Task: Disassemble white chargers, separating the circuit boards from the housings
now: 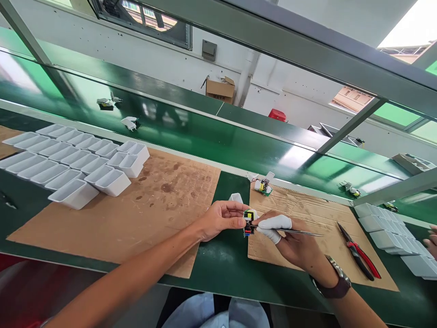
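Observation:
My left hand (220, 218) is closed in a pinch on a small circuit board (249, 222) with a yellow part, held over the green bench between two cardboard sheets. My right hand (290, 239), with white finger cots on two fingers, grips metal tweezers (300, 232) whose tips touch the board. A white plastic shell (236, 197) stands just behind my left hand. Another circuit board with white shells (262, 185) lies at the far edge of the right cardboard sheet.
Rows of white plastic shells (64, 161) cover the left cardboard sheet (146, 214). Red-handled cutters (360, 253) lie on the right cardboard sheet (317, 214). More white shells (392, 230) sit far right, beside another person's hand (432, 241). A green conveyor belt (205, 136) carries loose parts.

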`<move>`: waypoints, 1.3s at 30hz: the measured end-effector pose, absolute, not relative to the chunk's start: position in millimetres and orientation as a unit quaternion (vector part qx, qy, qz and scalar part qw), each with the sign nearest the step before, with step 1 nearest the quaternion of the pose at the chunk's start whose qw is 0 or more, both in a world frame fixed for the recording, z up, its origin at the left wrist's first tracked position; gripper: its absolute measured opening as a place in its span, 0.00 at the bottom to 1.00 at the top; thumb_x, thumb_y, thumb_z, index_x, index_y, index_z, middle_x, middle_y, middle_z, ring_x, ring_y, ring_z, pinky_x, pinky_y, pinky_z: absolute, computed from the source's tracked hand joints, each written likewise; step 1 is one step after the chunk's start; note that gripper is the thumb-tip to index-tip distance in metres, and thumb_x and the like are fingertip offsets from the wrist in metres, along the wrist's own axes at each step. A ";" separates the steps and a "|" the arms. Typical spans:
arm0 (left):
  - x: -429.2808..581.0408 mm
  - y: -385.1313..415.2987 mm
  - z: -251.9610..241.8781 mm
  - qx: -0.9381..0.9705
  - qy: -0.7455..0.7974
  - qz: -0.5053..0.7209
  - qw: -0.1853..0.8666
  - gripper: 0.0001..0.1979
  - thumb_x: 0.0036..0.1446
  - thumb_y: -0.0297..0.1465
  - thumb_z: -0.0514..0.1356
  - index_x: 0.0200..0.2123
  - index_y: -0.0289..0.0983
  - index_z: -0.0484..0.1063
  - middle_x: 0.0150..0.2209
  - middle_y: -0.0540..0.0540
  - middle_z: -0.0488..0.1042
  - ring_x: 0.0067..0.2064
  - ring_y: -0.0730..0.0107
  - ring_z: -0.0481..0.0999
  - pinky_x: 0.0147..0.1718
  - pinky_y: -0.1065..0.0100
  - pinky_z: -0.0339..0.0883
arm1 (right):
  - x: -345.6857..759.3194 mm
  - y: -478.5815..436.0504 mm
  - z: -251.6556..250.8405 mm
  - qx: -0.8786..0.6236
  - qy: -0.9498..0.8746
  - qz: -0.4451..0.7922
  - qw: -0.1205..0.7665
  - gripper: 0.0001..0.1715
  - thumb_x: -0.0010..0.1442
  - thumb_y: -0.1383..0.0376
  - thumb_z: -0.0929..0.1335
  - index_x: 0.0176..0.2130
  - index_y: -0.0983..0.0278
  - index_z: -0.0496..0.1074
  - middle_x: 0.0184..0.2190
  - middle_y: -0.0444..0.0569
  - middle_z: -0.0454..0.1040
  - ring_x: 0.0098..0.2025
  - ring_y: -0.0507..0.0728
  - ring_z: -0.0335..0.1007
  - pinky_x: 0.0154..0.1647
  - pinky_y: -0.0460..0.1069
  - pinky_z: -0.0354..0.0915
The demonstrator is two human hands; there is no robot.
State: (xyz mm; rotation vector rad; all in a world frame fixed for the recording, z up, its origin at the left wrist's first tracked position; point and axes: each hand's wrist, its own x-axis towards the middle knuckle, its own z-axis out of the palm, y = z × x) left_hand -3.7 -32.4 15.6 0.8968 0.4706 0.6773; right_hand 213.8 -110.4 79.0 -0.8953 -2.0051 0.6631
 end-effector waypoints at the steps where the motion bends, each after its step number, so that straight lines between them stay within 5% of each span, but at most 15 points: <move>1: -4.0 -32.4 15.9 0.425 0.223 0.318 0.818 0.30 0.38 0.39 0.81 0.45 0.35 0.83 0.43 0.40 0.84 0.45 0.61 0.82 0.51 0.60 0.71 | 214.0 -109.2 80.0 -0.356 -0.794 0.270 0.412 0.23 0.65 0.74 0.71 0.55 0.52 0.76 0.48 0.47 0.83 0.50 0.58 0.81 0.50 0.52 0.77; 12: -1.0 -31.8 12.5 0.403 0.222 0.326 0.826 0.31 0.38 0.39 0.81 0.47 0.36 0.83 0.45 0.40 0.84 0.46 0.62 0.81 0.51 0.62 0.71 | 212.6 -97.2 81.8 -0.389 -0.780 0.285 0.400 0.12 0.68 0.63 0.71 0.51 0.55 0.80 0.44 0.49 0.84 0.48 0.60 0.82 0.52 0.55 0.79; 23: -5.2 -26.8 20.1 0.368 0.211 0.388 0.819 0.26 0.42 0.35 0.80 0.47 0.36 0.83 0.46 0.40 0.84 0.47 0.62 0.82 0.54 0.61 0.70 | 241.3 -127.6 91.5 -0.424 -0.733 0.193 0.496 0.17 0.65 0.74 0.70 0.48 0.54 0.77 0.47 0.49 0.83 0.50 0.59 0.81 0.52 0.54 0.78; 30: -6.3 -26.5 22.4 0.376 0.231 0.390 0.808 0.27 0.41 0.34 0.81 0.47 0.36 0.83 0.49 0.39 0.83 0.50 0.59 0.81 0.55 0.60 0.71 | 289.4 -129.1 59.1 -0.529 -0.729 0.142 0.411 0.12 0.69 0.65 0.67 0.52 0.59 0.74 0.54 0.54 0.79 0.57 0.61 0.77 0.60 0.59 0.73; 36: -12.9 -19.3 26.5 0.405 0.262 0.382 0.788 0.29 0.46 0.37 0.78 0.52 0.37 0.81 0.50 0.38 0.83 0.50 0.57 0.82 0.48 0.66 0.75 | 346.1 -123.6 40.9 -0.740 -0.658 0.013 0.138 0.13 0.65 0.70 0.63 0.47 0.66 0.73 0.38 0.53 0.78 0.40 0.60 0.76 0.45 0.54 0.72; 39: -13.4 -16.6 27.7 0.407 0.278 0.385 0.781 0.31 0.46 0.38 0.78 0.54 0.35 0.81 0.51 0.36 0.83 0.51 0.52 0.82 0.46 0.67 0.76 | 376.8 -120.6 40.8 -0.789 -0.606 -0.015 0.098 0.14 0.62 0.75 0.62 0.44 0.68 0.74 0.41 0.57 0.78 0.44 0.61 0.74 0.49 0.55 0.70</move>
